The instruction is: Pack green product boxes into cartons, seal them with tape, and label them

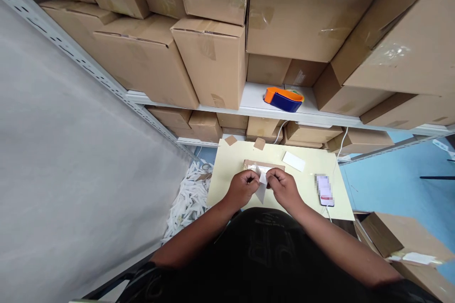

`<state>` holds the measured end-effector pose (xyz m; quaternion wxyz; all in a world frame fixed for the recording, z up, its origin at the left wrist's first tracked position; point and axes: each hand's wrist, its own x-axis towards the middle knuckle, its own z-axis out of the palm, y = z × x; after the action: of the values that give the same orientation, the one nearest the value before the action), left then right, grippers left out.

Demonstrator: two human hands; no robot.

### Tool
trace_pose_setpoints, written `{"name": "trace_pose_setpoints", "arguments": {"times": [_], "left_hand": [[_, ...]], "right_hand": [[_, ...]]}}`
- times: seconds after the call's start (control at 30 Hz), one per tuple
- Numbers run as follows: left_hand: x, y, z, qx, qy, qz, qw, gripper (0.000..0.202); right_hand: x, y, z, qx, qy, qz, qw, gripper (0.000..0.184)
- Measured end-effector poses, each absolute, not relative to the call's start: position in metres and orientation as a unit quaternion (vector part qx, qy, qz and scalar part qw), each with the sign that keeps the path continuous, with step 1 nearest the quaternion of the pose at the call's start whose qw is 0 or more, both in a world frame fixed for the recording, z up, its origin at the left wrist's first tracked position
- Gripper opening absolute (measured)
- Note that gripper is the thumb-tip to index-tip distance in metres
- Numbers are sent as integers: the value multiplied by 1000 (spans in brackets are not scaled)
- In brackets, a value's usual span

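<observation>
Above the front part of the cream table (pixel 227 165), my left hand (pixel 242 188) and my right hand (pixel 284 188) face each other, fingers pinched. Between them is a small white paper label (pixel 261 192), gripped from both sides. It looks creased, with one part pointing down towards me and another standing up. Just behind my fingers lies a small brown cardboard box (pixel 275 165) with shiny tape at its left end; my hands partly cover it. A white flat box (pixel 293 161) rests behind my right hand, and a phone (pixel 324 190) with a lit screen lies farther right.
Shelves packed with cardboard boxes (pixel 213 61) rise behind the table. An orange and blue tape dispenser (pixel 283 99) sits on the shelf edge. White paper strips (pixel 186 199) are heaped on the left. Open cartons (pixel 408 236) stand at the right, and cables hang near the phone.
</observation>
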<state>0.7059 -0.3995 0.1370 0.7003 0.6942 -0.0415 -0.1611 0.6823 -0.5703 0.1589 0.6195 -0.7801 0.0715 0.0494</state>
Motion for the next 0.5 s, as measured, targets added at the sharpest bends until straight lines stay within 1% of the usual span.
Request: {"name": "trace_pose_setpoints", "arguments": {"times": [0.17,0.33,0.5], "left_hand": [[705,-356,117,744,22,-157,649,12],[701,-281,98,810,79,-142,564,15],[692,-205,78,851,122,-153,487,18]], "right_hand": [[686,-576,161,-732,140,51,665,21],[694,-574,155,-703,154,61,692,24],[703,-567,155,-684,158,58,710,25]]}}
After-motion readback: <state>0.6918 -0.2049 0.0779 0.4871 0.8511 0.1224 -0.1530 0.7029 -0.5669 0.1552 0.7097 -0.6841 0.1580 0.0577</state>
